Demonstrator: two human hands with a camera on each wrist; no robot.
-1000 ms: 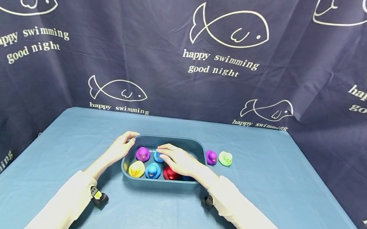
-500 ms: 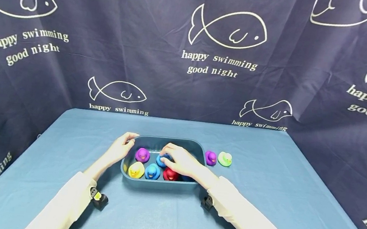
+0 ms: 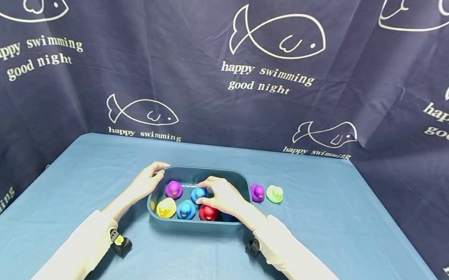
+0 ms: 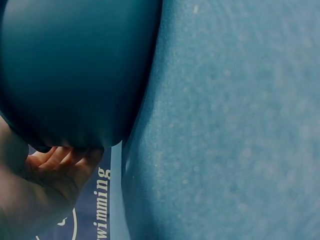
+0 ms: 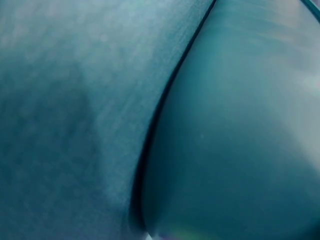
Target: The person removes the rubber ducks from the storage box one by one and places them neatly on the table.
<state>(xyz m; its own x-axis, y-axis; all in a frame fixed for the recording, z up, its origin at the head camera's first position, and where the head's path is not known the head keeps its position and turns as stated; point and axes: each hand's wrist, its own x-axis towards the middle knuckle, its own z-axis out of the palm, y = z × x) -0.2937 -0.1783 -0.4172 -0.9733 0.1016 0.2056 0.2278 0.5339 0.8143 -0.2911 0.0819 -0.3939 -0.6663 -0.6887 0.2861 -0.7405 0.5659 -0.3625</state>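
My left hand (image 3: 149,179) grips the back left corner of a dark teal plastic bin (image 3: 201,226); its fingers lie against the outer wall in the left wrist view. Inside the bin, my right hand (image 3: 223,195) has thumb and fingertips at either side of a blue rubber duck (image 3: 198,195). Left of that duck is a purple duck (image 3: 174,189). Along the near wall stand a yellow duck (image 3: 166,208), another blue duck (image 3: 186,210) and a red duck (image 3: 208,212). A darker blue duck (image 3: 228,217) is mostly hidden under my right wrist.
Outside the bin, just right of it, a second purple duck (image 3: 257,193) and a pale green duck (image 3: 274,194) sit on the blue tablecloth (image 3: 323,228). A dark curtain (image 3: 201,61) with fish drawings hangs behind and along both sides.
The back blue duck has shifted a little right and nearer inside the bin along with my right hand, whose fingers have spread to its sides. My left hand stays at the corner.
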